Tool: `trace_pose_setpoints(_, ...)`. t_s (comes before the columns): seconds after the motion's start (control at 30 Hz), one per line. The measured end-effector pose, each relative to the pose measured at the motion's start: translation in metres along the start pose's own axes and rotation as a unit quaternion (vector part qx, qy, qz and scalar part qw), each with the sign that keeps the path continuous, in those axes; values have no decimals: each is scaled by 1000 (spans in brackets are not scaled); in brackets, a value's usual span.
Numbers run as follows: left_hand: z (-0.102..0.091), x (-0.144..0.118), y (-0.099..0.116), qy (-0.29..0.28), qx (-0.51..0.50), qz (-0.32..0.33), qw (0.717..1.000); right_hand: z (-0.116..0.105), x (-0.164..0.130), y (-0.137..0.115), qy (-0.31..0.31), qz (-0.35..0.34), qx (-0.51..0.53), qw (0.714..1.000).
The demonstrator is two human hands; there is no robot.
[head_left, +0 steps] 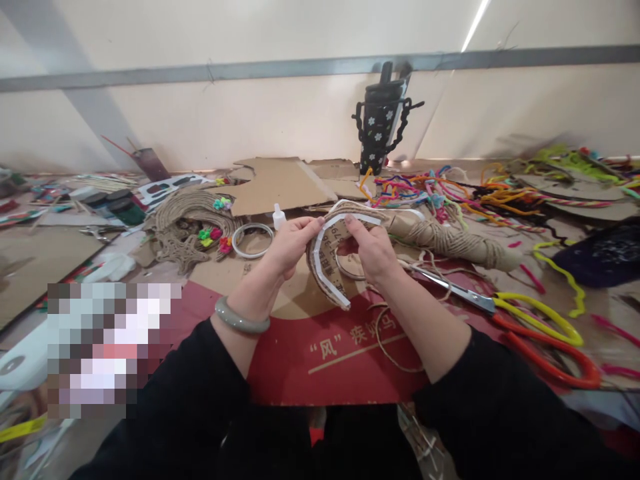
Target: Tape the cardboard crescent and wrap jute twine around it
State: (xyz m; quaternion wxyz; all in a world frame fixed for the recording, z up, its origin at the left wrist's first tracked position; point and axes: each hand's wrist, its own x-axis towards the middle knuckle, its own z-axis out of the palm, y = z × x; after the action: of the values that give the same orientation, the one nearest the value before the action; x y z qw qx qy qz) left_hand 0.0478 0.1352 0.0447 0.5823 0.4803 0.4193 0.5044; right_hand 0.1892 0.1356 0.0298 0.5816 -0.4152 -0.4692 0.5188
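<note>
From the head camera, both hands are up over the worktop (300, 313). The left hand (289, 245) and the right hand (373, 250) hold a curved cardboard strip (325, 267) between them. It bends like a horseshoe and has white tape along its edge. The fingers of both hands pinch its top end. The left wrist wears a pale green bangle (241, 319). Just right of the hands lie scissors (525, 320) with yellow and red handles and a bundle of brown twine (450, 241). A roll of tape (253, 240) lies left of the hands, near a small white bottle (279, 217). A black cup (379, 127) stands at the back wall.
</note>
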Motion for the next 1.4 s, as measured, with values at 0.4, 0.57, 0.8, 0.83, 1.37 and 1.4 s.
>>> trace_pose_setpoints(0.4,-2,2,-5,-14,-7,3,1000,2,-4,-1,-11,2,-12,1000)
trace_pose_setpoints(0.57,-1,2,-6,-23,-11,-24,999,3,-1,-1,37,-18,9,999)
trace_pose_setpoints(0.8,-2,3,-6,-4,6,3,1000,3,-4,-3,-27,11,-13,999)
trace_pose_setpoints(0.83,-2,3,-6,-6,5,-2,1000,4,-5,-4,-38,10,-19,999)
trace_pose_setpoints(1.37,0,1,-4,-13,28,-17,999,1,-4,-4,-38,12,-28,999)
trace_pose_setpoints(1.4,0,1,-4,-16,31,-17,999,1,-3,-3,-33,12,-29,999)
